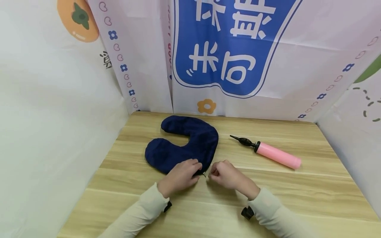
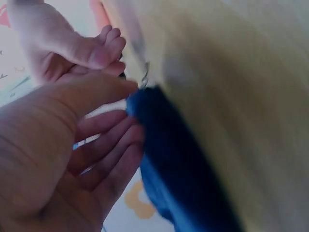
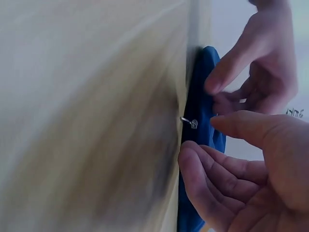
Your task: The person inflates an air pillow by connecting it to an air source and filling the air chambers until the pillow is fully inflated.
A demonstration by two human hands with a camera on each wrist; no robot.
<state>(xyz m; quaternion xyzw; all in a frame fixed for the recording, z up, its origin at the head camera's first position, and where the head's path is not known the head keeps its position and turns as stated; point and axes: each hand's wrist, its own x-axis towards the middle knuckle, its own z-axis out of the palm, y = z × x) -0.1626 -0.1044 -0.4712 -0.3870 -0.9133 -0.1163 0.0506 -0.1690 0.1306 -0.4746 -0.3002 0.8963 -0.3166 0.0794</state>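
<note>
A navy U-shaped neck pillow lies flat on the table, its opening toward the left. At its near edge a small metal zipper pull sticks out. My left hand pinches the pillow's near edge between thumb and fingers, just left of the pull. In the left wrist view, my left thumb and fingertips meet the pillow's corner beside the pull. My right hand is just right of the pull, fingers loosely bent. The right wrist view has its thumb and index fingertip apart, with nothing between them.
A pink hand pump with a black nozzle lies to the right on the wooden table. Behind the table hangs a printed cloth with a blue panel. White sheets flank both sides.
</note>
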